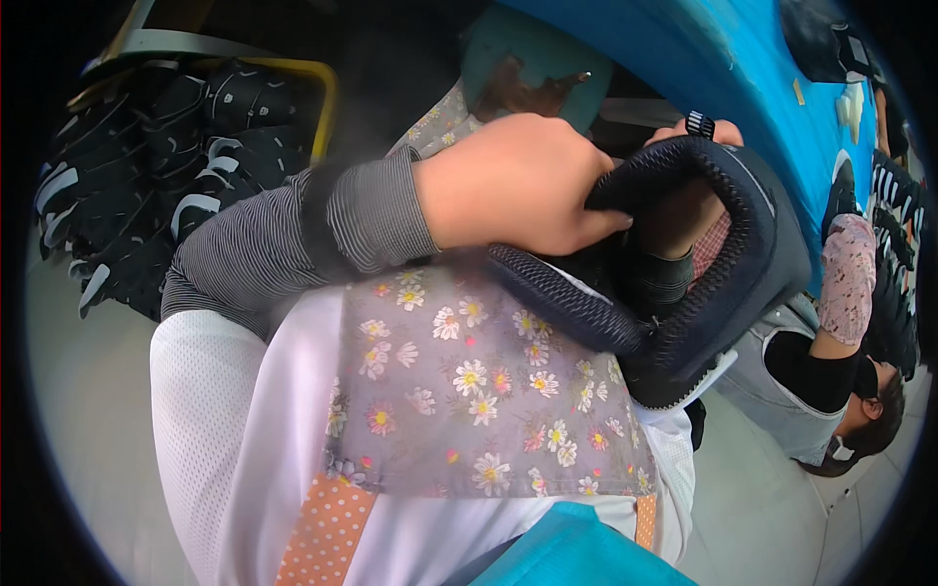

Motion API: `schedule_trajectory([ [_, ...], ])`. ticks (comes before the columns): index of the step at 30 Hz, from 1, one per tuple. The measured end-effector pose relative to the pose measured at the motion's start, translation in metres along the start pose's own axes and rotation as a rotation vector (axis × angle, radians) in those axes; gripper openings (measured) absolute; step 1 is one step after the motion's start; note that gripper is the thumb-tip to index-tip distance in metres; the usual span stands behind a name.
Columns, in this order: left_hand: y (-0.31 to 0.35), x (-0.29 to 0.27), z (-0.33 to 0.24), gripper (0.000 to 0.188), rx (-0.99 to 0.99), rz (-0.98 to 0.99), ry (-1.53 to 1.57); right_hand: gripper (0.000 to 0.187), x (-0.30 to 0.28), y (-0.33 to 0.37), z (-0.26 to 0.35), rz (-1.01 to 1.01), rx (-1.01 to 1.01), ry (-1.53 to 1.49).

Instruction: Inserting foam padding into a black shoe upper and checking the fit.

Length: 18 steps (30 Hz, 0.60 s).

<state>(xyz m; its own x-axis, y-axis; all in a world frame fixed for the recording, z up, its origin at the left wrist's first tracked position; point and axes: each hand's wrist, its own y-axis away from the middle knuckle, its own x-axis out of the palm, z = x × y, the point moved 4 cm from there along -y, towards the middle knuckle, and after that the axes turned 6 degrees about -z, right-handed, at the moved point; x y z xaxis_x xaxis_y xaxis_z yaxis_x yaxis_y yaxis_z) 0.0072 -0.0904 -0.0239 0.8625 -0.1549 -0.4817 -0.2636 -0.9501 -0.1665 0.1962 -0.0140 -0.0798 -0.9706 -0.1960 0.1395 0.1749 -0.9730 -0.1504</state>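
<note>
A dark navy shoe upper point(757, 244) with a zigzag-stitched collar is held over the right side of my lap, its opening turned toward me. My left hand point(528, 186), in a striped sleeve, has its fingers closed on the collar's edge, thumb pointing inward. Through the opening shows my right forearm in the same striped cloth. My right hand point(718, 132) is partly hidden behind the collar; its fingers curl at the upper's far edge, and a black-and-white striped band point(700, 124) is on one finger. A floral apron point(479, 381) covers my lap.
Many black shoe uppers point(147, 186) are piled on the left beside a yellow frame point(327, 107). A blue-covered table point(674, 49) runs along the far right, with a black item point(826, 39) on it. Another person point(821, 381) sits at right, near a row of dark shoe uppers point(894, 254).
</note>
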Motion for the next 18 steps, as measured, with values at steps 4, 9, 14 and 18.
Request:
schedule_trajectory([
  [4, -0.003, -0.009, 0.007, 0.032, -0.01, -0.177, 0.126, 0.018, 0.039, 0.005, 0.036, 0.225, -0.129, -0.163],
  [9, -0.013, 0.001, -0.006, 0.026, 0.117, 0.054, 0.006, 0.017, 0.006, 0.002, 0.013, 0.2, 0.189, -0.44],
  [14, -0.013, 0.006, -0.006, 0.025, 0.181, 0.322, -0.167, 0.021, 0.008, 0.009, -0.006, 0.223, 0.27, -0.102],
  [18, -0.007, 0.009, 0.015, 0.022, 0.082, 0.134, 0.074, 0.022, 0.024, 0.01, 0.012, 0.091, -0.184, 0.137],
])
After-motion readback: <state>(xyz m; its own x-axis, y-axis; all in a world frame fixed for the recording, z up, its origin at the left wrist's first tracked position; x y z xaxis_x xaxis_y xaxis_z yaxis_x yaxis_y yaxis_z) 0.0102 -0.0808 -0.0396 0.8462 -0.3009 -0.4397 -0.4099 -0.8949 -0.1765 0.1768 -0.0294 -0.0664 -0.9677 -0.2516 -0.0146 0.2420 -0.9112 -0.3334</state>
